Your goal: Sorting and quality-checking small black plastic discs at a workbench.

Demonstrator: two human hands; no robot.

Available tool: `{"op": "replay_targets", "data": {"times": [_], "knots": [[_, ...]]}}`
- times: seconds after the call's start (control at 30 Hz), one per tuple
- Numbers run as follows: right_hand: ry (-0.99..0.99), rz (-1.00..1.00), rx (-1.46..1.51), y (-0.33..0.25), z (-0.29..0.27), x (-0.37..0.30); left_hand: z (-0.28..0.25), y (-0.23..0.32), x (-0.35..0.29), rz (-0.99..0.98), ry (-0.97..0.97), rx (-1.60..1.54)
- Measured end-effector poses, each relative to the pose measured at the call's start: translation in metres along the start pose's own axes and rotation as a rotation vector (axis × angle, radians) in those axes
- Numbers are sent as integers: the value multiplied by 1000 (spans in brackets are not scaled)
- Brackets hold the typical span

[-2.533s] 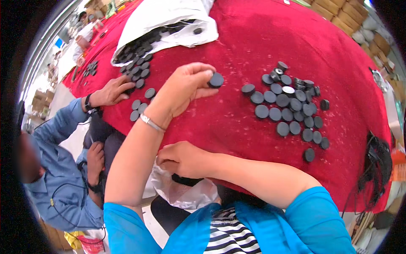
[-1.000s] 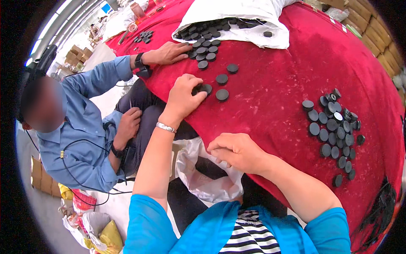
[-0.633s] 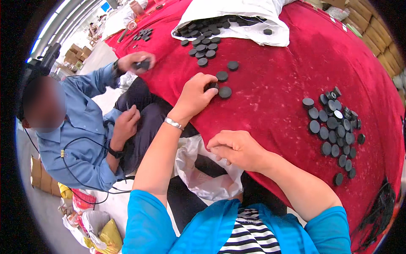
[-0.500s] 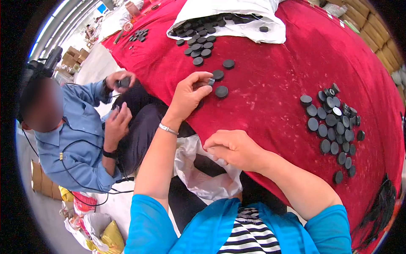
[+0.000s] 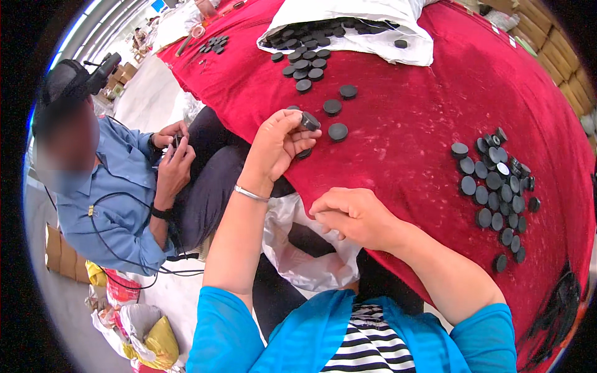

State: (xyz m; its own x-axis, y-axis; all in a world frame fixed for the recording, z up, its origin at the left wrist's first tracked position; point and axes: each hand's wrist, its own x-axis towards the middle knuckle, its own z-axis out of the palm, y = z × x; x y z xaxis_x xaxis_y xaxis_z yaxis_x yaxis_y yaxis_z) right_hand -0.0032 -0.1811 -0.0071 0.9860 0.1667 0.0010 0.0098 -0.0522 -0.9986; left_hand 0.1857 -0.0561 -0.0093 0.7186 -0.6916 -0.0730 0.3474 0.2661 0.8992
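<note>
Tipped to a new angle since the earlier frame, one black disc (image 5: 309, 121) sits pinched in the left hand (image 5: 277, 143), beyond the plastic bag (image 5: 310, 271); near that bag the right hand (image 5: 360, 216) curls, contents hidden.

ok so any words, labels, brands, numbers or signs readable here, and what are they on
No text can be read anywhere.
Black disc in the left hand: no lettering shows.
White sack: no print visible.
Red bag at lower left: any markings are too blurred to read.
</note>
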Motion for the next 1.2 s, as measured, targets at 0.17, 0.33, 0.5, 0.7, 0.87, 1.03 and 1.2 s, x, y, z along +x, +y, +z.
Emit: {"op": "replay_targets", "data": {"times": [0.17, 0.33, 0.5, 0.7, 0.87, 1.03, 1.2], "knots": [[-4, -7, -10, 2, -1, 1, 6, 5, -4, -35, 89, 104], [-13, -20, -35, 3, -2, 1, 24, -5, -2, 386, 70, 1222], [2, -73, -65, 4, -1, 1, 46, -20, 8, 651, -75, 1604], [22, -164, -103, 12, 0, 2, 51, -15, 25, 558, -132, 1594], [17, -246, -134, 14, -1, 4, 55, -11, 9, 326, -107, 623], [-1, -160, -124, 9, -2, 2, 59, -8, -1, 348, -115, 544], [-9, -115, -67, 8, -1, 2, 54, -7, -2, 352, -59, 627]]}}
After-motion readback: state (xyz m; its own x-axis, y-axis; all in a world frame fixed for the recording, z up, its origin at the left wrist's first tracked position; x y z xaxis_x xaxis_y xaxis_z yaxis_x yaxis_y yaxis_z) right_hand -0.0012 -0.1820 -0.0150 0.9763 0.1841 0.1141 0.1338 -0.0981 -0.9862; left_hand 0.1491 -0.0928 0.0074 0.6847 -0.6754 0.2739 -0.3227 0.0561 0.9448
